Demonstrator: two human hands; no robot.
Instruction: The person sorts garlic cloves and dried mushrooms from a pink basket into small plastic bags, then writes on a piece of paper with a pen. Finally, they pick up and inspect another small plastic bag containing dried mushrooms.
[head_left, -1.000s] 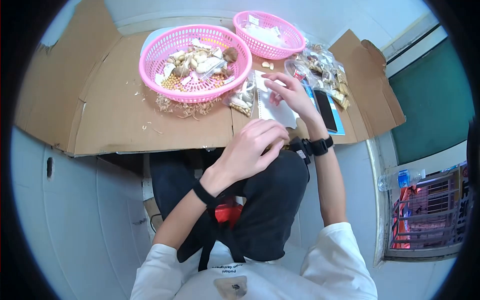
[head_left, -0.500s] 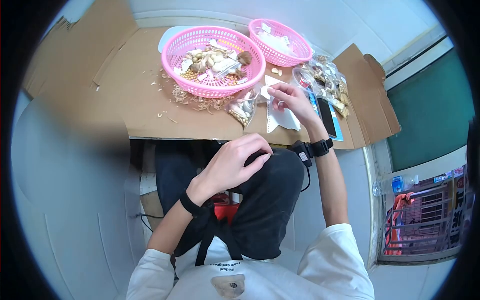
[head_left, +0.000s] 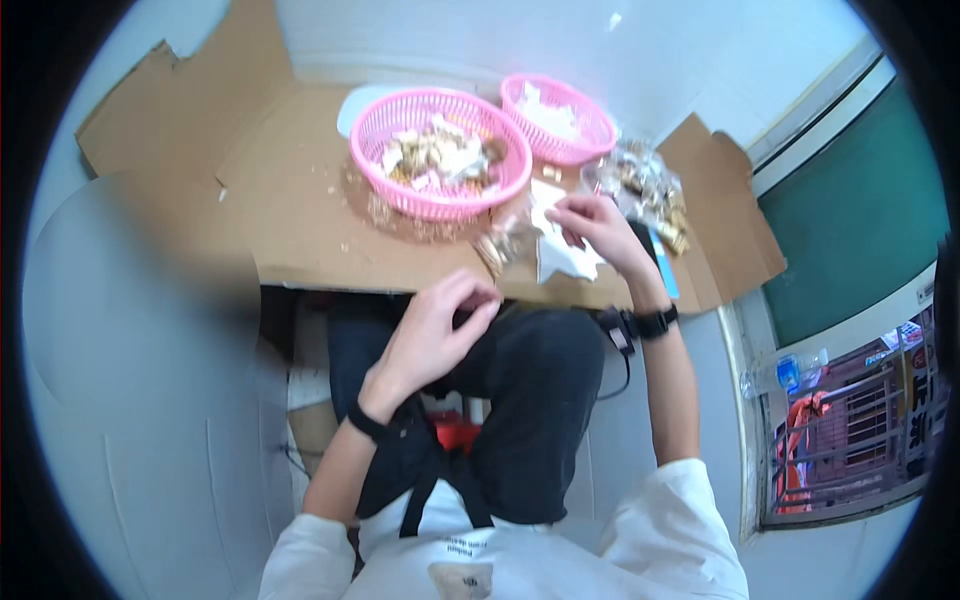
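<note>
My right hand is over the cardboard, thumb and fingers pinched at the upper edge of a piece of white paper with a ragged outline. Just left of it lies a clear plastic bag with pale, dried-looking pieces inside. Above my lap, close to the cardboard's front edge, my left hand is curled with thumb and forefinger tips together; whether anything is between them I cannot tell. Behind the bag stands a pink basket holding mixed dried pieces, yellow beans and small white slips.
A second pink basket with white slips or bags stands at the back. Filled clear bags are heaped at the right, near a dark phone. Crumbs and shreds litter the cardboard; its raised flaps stand at both sides.
The view has shifted and blurred slightly. My left hand has moved left, away from my knee and toward the cardboard's edge. My right hand stays pinched by the white paper.
</note>
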